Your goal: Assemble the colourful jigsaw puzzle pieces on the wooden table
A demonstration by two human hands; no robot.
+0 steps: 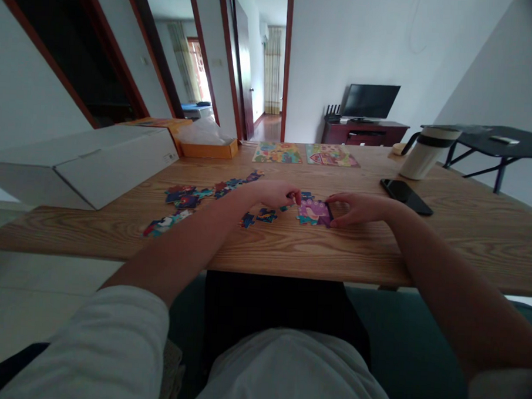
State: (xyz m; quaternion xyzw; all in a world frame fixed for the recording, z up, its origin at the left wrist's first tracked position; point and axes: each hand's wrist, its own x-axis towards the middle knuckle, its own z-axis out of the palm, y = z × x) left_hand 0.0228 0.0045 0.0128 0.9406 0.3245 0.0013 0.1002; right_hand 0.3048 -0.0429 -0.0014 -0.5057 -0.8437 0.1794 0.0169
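A partly joined jigsaw puzzle [313, 212], pink and purple with a dark right edge, lies flat on the wooden table. My right hand [356, 208] grips its right side, index finger at the upper corner and thumb at the lower one. My left hand [277, 194] is closed just above its upper left side, pinching a small dark puzzle piece [291, 196] mostly covered by the fingers. Left of the puzzle lie loose pieces, among them a dark blue piece [247, 220] and a dark piece with yellow [266, 215]. My left forearm hides part of the table.
More puzzle pieces [182, 196] spread to the left. A white box [117, 163] and an orange box [209, 149] stand at the back left. Two picture sheets [277, 153] lie at the back. On the right are a phone [406, 195] and a white mug [429, 153].
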